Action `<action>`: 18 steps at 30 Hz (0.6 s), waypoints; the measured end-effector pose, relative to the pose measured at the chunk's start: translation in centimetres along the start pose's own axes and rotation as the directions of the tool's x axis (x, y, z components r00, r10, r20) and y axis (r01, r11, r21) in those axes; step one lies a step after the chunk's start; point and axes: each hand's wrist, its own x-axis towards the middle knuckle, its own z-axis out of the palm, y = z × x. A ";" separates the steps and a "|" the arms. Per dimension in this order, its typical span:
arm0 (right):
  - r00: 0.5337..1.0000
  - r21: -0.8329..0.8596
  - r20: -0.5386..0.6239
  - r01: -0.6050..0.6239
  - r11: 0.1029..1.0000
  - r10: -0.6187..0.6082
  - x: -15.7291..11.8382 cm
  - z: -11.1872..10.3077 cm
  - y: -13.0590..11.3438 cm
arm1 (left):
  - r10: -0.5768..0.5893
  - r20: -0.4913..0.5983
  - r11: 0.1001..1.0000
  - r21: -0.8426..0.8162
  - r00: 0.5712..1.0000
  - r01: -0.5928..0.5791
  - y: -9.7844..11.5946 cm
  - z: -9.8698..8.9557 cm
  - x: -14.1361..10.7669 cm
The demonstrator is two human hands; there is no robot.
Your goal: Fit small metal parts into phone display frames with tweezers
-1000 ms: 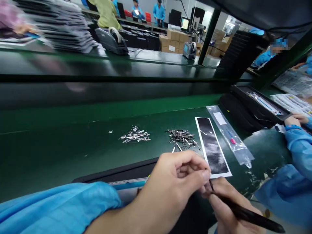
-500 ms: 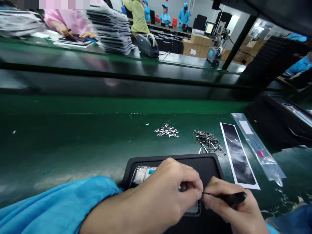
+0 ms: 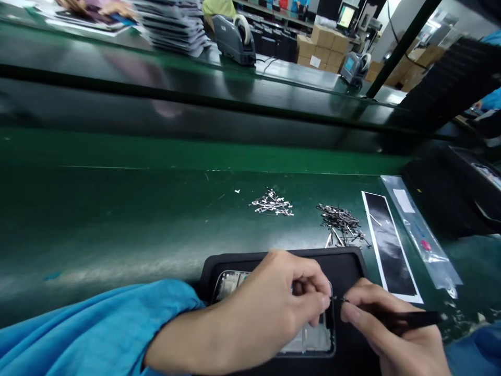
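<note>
ok, silver rectangular metal frame point(image 3: 309, 340) lies in the black rectangular tray point(image 3: 352, 269). above the tray, left hand point(image 3: 279, 303) seems to pinch a tiny dark piece point(image 3: 333, 298); right hand point(image 3: 395, 326) grips a slim black pen-like tool point(image 3: 417, 319). loose pinch could drop piece into frame. heap of thin black-and-silver strips point(image 3: 340, 222) crowds tray's far edge; more room on green surface point(image 3: 117, 235) left of tray.

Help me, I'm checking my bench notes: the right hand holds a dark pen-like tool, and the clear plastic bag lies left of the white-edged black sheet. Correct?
Not quite: in the head view, the clear plastic bag lies right of the white-edged black sheet. The right hand does hold a dark pen-like tool.
</note>
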 end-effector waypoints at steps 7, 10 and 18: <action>0.986 0.146 0.125 -0.132 0.980 0.114 0.5 -0.1 -0.1 | 0.691 0.013 0.489 0.728 0.723 -0.481 -1.6 0.8 -0.2; 0.996 -0.026 0.060 0.066 0.997 -0.065 0.5 -0.4 -0.3 | 0.714 0.031 0.428 0.771 0.699 -0.472 -1.8 0.3 -0.3; 0.829 -0.578 0.304 0.552 0.601 -0.469 -0.8 -1.8 0.6 | 0.370 0.039 0.671 0.680 0.928 -0.296 -3.0 -1.1 0.6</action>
